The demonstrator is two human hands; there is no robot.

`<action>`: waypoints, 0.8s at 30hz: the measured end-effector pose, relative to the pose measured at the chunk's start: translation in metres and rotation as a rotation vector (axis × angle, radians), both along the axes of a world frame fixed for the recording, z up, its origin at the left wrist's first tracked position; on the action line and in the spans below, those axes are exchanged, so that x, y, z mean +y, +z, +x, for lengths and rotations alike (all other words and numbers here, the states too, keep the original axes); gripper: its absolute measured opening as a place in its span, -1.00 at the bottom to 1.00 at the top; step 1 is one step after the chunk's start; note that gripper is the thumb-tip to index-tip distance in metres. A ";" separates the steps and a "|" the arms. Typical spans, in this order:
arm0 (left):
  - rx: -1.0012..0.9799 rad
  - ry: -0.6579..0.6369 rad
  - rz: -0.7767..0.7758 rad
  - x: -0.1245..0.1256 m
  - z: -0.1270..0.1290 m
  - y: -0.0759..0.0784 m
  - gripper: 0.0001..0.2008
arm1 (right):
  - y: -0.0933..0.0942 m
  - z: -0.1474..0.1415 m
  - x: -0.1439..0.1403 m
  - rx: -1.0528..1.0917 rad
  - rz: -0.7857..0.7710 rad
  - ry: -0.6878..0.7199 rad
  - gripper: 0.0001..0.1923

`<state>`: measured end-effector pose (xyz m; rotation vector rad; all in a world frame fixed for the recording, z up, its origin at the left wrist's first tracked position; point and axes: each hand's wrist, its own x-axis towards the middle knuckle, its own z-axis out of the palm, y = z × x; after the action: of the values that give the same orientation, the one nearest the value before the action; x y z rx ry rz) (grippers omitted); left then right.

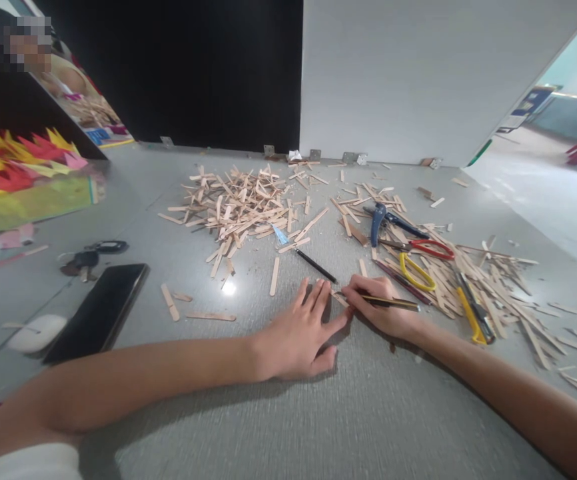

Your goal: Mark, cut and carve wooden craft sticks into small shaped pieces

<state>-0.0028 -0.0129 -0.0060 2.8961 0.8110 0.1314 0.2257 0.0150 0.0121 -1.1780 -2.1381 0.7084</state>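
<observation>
My left hand (298,330) lies palm down on the grey table with its fingers stretched out. Its index finger and thumb reach toward a short piece of craft stick (340,299), partly hidden between the two hands. My right hand (381,310) is closed around a dark pencil with yellowish stripes (391,303), its tip at that piece of stick. Just beyond my left fingertips rests a black pen-like rod (316,265). A large heap of wooden craft sticks (241,203) spreads farther back.
On the right, blue-handled pliers (378,223), red-and-yellow-handled scissors (418,272) and a yellow cutter knife (470,315) lie among cut sticks. A phone (99,310), white mouse (38,333) and keys (86,261) are at left. Upright black and white boards (393,80) stand behind. Another person sits beyond.
</observation>
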 end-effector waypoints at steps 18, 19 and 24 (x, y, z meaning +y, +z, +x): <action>0.114 0.035 -0.053 0.001 0.004 0.010 -0.34 | -0.007 0.003 -0.001 -0.033 0.036 0.118 -0.51; 0.108 0.035 -0.054 0.001 0.004 0.010 -0.33 | -0.008 0.003 -0.001 -0.033 0.035 0.112 -0.51; 0.108 0.039 -0.068 0.002 0.003 0.011 -0.34 | -0.008 0.003 -0.002 -0.037 0.024 0.106 -0.52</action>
<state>0.0007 -0.0112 0.0051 2.8448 0.8714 -0.0486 0.2283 0.0133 0.0044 -1.0799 -2.2473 0.7095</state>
